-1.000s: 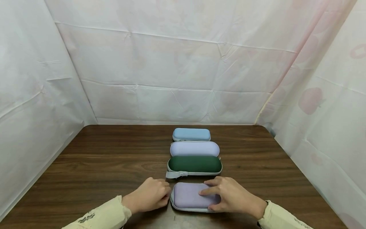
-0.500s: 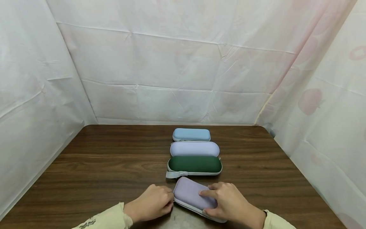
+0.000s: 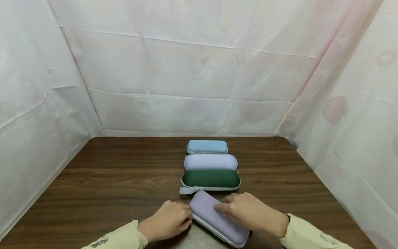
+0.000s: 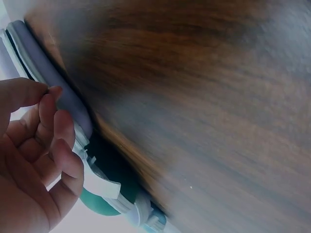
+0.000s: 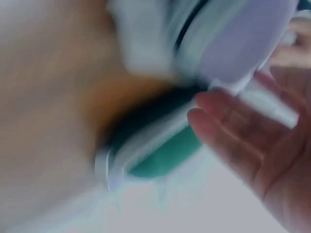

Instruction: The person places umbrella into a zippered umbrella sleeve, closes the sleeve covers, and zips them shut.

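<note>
A lilac hard zip case (image 3: 214, 216) lies slanted near the table's front edge, its right end turned toward me. At its left end my left hand (image 3: 169, 219) has thumb and forefinger pinched together at the zip seam. The left wrist view shows this pinch against the case's side (image 4: 60, 90); the fingertips hide the zipper pull itself. My right hand (image 3: 250, 211) is beside the case, forefinger stretched over its top. Blurred in the right wrist view, the right hand (image 5: 257, 141) has fairly straight fingers close to the lilac case (image 5: 243, 46), and a dark line runs between its pale edgings.
Behind the lilac case a dark green case (image 3: 211, 178) with a pale strap, a periwinkle case (image 3: 210, 162) and a light blue case (image 3: 207, 146) lie in a row. They rest on a brown wooden table (image 3: 124, 173). White sheeting (image 3: 186, 69) encloses it.
The lilac case has turned clockwise, its right end swinging toward me. My left hand has moved slightly right and nearer. The right hand has loosened from the case's right end.
</note>
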Demonstrator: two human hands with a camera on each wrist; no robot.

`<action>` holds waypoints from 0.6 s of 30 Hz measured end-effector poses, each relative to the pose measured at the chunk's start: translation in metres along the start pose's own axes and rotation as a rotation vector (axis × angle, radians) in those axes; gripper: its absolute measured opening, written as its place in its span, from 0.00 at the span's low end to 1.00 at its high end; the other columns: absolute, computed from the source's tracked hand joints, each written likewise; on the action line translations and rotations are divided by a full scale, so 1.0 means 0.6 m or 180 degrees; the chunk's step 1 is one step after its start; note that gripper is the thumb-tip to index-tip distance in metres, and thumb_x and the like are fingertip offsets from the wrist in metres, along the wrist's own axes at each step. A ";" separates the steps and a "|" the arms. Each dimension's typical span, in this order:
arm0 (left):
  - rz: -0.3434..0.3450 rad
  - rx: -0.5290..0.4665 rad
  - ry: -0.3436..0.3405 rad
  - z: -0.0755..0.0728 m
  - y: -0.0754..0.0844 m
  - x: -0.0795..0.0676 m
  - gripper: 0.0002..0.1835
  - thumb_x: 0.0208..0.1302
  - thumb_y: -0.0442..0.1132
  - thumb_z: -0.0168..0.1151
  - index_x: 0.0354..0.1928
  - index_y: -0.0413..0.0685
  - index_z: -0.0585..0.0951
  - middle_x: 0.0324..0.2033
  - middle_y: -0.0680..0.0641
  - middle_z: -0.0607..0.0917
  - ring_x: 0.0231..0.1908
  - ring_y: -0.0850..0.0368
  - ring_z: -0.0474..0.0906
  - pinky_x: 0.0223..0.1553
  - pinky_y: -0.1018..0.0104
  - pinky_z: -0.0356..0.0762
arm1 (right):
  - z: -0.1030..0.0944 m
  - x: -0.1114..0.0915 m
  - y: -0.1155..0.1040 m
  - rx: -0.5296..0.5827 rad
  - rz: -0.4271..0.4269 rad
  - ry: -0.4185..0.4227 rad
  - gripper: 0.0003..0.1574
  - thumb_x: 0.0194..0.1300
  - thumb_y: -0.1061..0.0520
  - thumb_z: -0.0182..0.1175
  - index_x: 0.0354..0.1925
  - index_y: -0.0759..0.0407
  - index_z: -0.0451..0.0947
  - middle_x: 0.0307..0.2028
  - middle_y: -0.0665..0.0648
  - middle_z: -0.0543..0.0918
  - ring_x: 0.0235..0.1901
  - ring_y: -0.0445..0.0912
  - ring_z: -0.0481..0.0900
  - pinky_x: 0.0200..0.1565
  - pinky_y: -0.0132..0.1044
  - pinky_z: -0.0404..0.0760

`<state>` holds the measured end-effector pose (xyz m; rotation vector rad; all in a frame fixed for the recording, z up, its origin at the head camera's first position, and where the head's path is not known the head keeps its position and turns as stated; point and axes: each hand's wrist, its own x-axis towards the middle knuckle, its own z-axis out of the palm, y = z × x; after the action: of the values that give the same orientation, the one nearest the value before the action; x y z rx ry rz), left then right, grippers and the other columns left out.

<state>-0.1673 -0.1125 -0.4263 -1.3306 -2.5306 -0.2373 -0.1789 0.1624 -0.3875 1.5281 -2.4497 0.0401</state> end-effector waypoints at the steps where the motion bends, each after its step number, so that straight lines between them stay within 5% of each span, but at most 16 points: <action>1: -0.0018 -0.0024 0.0009 0.000 -0.001 0.000 0.13 0.54 0.40 0.67 0.18 0.60 0.73 0.19 0.65 0.70 0.21 0.71 0.70 0.16 0.74 0.57 | -0.001 0.003 0.007 -0.0159 -0.0246 -0.0030 0.27 0.56 0.57 0.68 0.55 0.44 0.79 0.47 0.50 0.81 0.42 0.40 0.79 0.38 0.32 0.78; 4: -0.0054 -0.0128 -0.0021 0.000 -0.003 -0.001 0.13 0.54 0.40 0.66 0.18 0.61 0.73 0.19 0.65 0.69 0.20 0.73 0.66 0.16 0.75 0.56 | 0.000 0.010 0.018 -0.0852 -0.1052 -0.0112 0.41 0.55 0.57 0.67 0.66 0.40 0.68 0.64 0.53 0.70 0.60 0.48 0.70 0.55 0.39 0.72; 8: -0.0071 -0.0214 -0.0053 0.003 -0.005 0.001 0.13 0.55 0.39 0.66 0.18 0.61 0.73 0.19 0.65 0.68 0.19 0.74 0.63 0.16 0.76 0.56 | -0.002 0.022 0.013 -0.1561 -0.1711 -0.0248 0.42 0.58 0.49 0.64 0.69 0.36 0.62 0.69 0.49 0.62 0.67 0.46 0.60 0.62 0.43 0.63; 13: -0.0102 -0.0213 -0.0129 0.003 -0.004 0.006 0.14 0.55 0.40 0.66 0.17 0.61 0.73 0.18 0.65 0.68 0.18 0.74 0.63 0.15 0.76 0.56 | -0.009 0.033 0.005 -0.1935 -0.1825 -0.0511 0.38 0.61 0.45 0.62 0.67 0.35 0.62 0.69 0.45 0.62 0.68 0.43 0.58 0.63 0.41 0.62; 18: -0.0105 -0.0174 -0.0205 -0.002 -0.004 0.009 0.14 0.55 0.39 0.66 0.17 0.60 0.73 0.18 0.64 0.69 0.19 0.72 0.66 0.15 0.75 0.57 | -0.017 0.039 0.006 -0.1925 -0.1820 -0.0582 0.36 0.64 0.46 0.59 0.69 0.42 0.62 0.68 0.43 0.63 0.67 0.42 0.60 0.63 0.39 0.62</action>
<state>-0.1722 -0.1097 -0.4237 -1.3377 -2.6189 -0.2763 -0.1901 0.1449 -0.3716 1.8897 -1.7792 -0.8840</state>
